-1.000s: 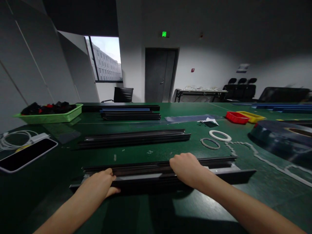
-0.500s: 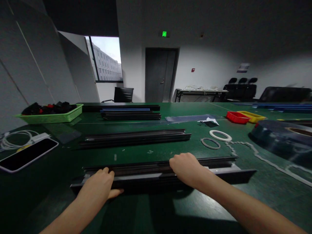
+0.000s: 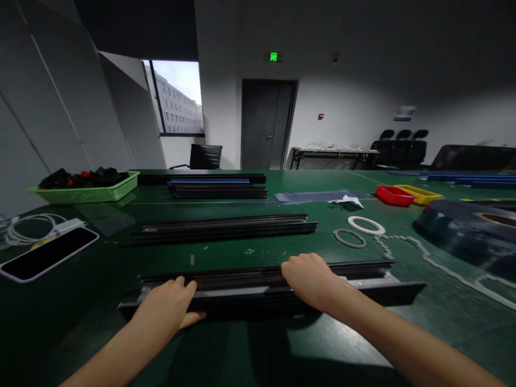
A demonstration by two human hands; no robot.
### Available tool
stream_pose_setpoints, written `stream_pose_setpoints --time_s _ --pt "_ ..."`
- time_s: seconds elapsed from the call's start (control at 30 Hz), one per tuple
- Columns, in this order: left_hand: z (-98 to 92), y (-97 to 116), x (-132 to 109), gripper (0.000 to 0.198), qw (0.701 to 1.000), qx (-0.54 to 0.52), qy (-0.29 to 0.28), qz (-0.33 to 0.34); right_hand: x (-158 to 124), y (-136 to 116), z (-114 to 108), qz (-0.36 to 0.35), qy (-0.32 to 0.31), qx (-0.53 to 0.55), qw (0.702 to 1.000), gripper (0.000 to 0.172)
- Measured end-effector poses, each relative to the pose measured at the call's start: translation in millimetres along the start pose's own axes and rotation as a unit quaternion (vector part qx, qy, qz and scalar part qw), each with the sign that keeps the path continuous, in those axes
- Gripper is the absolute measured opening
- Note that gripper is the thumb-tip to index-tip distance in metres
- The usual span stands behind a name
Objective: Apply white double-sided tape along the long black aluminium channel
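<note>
A long black channel-shaped profile (image 3: pixel 250 309) lies across the near part of the green table, with a pale strip along its inside. My left hand (image 3: pixel 168 302) grips it near its left end, fingers over the top and the thumb along the near wall. Right of its middle, my right hand (image 3: pixel 308 280) is closed over the channel, the fingertips hidden inside. Behind it a similar black profile (image 3: pixel 226 231) rests parallel on the table.
On the left are a phone (image 3: pixel 48 255), a white cable (image 3: pixel 30 228) and a green basket (image 3: pixel 86 193) of dark parts. Tape rings (image 3: pixel 350 238), a large wrapped roll (image 3: pixel 463 231), and red (image 3: pixel 395 196) and yellow (image 3: pixel 423 198) trays sit right. More profiles (image 3: pixel 217 191) are stacked behind.
The fingers of my left hand have shifted slightly right along the profile. My right hand keeps its place, and the whole view has moved a little.
</note>
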State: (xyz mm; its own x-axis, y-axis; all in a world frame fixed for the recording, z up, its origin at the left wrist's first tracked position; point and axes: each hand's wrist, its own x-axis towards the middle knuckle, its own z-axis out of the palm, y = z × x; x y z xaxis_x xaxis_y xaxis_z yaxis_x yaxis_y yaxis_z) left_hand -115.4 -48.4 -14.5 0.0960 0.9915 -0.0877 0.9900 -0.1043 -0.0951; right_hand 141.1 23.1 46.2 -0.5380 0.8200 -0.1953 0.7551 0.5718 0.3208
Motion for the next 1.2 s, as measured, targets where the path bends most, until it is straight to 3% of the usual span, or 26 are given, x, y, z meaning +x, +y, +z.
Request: stream_pose_setpoints --time_s 0.23,0.6,0.93,1.2 --pt "-2.5 -2 0 0.035 1.000 -0.018 -0.019 0.007 -1 -1 -3 0.002 -0.007 0.002 1.000 0.024" --pt "-2.8 4 2 0.035 0.999 -0.012 0.019 0.042 2 -1 4 0.016 -0.013 0.011 1.000 0.025" --pt "-2.7 8 1 0.037 0.988 -0.094 0.041 0.118 0 -2 -2 0.009 -0.010 0.001 1.000 0.026" --pt "-1.8 5 5 0.037 0.989 -0.103 0.016 0.102 0 -2 0 0.020 -0.010 0.006 1.000 0.025"
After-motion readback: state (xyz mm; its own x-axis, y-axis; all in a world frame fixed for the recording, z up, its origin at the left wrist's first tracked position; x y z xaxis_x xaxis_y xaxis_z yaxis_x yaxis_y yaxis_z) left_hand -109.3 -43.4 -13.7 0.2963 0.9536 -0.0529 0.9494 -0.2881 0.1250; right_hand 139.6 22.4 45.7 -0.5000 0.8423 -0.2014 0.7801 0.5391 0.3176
